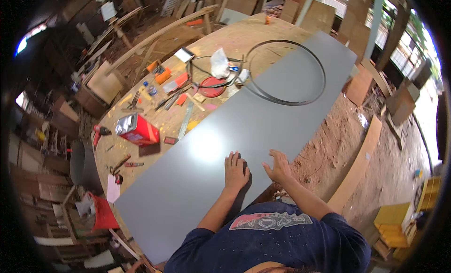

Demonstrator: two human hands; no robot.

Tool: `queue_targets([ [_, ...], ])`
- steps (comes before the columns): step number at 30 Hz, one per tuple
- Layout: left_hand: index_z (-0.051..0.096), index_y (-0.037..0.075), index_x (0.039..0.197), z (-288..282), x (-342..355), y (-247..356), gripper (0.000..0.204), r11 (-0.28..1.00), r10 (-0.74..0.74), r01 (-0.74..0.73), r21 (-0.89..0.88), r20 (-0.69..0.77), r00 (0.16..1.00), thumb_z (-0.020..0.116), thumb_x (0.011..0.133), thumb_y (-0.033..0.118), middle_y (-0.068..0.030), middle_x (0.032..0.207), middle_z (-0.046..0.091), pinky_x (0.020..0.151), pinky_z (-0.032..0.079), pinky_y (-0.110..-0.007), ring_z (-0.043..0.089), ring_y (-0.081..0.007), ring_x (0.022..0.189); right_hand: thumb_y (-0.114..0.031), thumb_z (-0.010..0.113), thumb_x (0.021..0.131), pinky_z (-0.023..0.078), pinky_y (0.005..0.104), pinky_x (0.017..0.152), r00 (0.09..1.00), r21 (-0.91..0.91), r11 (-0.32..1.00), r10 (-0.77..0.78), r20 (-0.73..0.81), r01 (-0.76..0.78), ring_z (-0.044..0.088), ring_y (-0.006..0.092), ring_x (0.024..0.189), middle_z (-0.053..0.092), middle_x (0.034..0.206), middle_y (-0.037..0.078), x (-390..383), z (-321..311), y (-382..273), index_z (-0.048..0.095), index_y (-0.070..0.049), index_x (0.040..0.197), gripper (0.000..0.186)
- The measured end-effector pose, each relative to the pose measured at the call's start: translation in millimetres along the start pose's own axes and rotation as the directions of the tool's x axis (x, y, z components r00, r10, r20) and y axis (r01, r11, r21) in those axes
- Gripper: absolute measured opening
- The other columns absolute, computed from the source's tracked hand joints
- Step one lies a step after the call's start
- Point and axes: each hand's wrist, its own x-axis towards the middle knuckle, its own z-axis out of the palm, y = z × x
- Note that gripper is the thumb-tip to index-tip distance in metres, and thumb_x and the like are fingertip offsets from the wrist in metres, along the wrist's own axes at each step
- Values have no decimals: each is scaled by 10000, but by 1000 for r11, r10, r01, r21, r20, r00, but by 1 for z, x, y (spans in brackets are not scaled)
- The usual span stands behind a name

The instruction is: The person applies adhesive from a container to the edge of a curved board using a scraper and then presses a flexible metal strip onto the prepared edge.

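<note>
— Both hands, what are they doing?
— Left hand [236, 170] and right hand [278, 167] lie flat, fingers spread, on the long grey panel [244, 127] covering the surface [141, 97], near its right edge.

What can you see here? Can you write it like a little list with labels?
Place: cluttered wood workshop
Bench: round wooden worktable
Main thing: long grey panel lying flat on the bench
Left hand: open, palm down on the panel
Right hand: open, at the panel's near edge
On the panel: dark thin hoop
Beside the panel: red tin can on its side, red round lid, scattered hand tools
</note>
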Motion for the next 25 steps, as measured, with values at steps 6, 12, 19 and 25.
queue_targets([
  [6,581,18,1242,15,22,35,429,999,19,-23,-41,-101,995,723,863,160,-288,1532,470,1222,295,-605,391,-494,1462,-347,733,950,380,538,1154,975,-203,955,-207,76,218,500,404,1375,565,1418,219,8,-18,29,568,-36,1272,477],
  [12,601,-13,1139,60,38,64,341,986,-14,18,167,-24,1000,718,858,141,-307,1468,528,1208,322,-596,421,-519,1425,-399,729,953,406,527,1123,974,134,964,-226,-29,228,527,385,1344,578,1418,197,19,-58,95,578,-67,1242,466],
  [19,612,14,1169,135,117,192,355,987,-50,74,142,-170,984,749,866,136,-326,1438,548,1177,370,-582,458,-507,1398,-440,635,997,255,505,1275,899,-60,924,-351,263,378,265,391,1575,513,1552,183,46,-149,211,691,-63,1196,430],
  [25,553,6,1293,221,184,261,503,997,-17,4,74,172,985,772,886,205,-266,1472,545,1181,377,-546,490,-471,1383,-433,707,915,259,544,1270,937,87,939,-338,83,331,325,401,1543,525,1547,170,51,-231,302,724,-99,1243,469],
])
